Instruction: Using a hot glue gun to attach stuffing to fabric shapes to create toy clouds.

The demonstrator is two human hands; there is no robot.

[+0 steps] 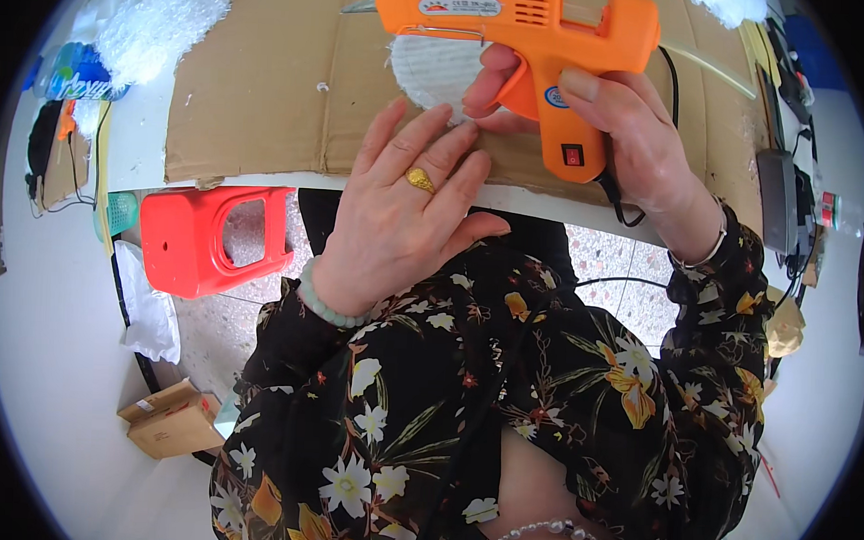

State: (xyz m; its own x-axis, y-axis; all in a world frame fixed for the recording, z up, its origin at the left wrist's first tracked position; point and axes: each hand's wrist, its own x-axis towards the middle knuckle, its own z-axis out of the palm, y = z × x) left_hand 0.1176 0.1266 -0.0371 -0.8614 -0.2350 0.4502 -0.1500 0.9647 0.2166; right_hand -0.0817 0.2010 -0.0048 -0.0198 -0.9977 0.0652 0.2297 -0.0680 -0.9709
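Observation:
My right hand (637, 125) grips an orange hot glue gun (517, 16), its fingers around the handle and trigger. The metal nozzle points left, and a translucent glue stick (719, 75) sticks out at the back. A black cord leaves the bottom of the handle, just under a red switch. Beneath the gun, a round white ribbed piece (437, 75) lies on a brown cardboard sheet (258, 83). My left hand (387, 207) is laid out with its fingers stretched, the fingertips at the near edge of the white piece. Whether they press on it I cannot tell.
White shredded fibre (165, 23) is heaped at the far left beside a blue-labelled bottle (82, 72). A red plastic stool (190, 243) stands on the floor below the table's near edge. Further down are a white bag (150, 303) and a cardboard box (170, 420).

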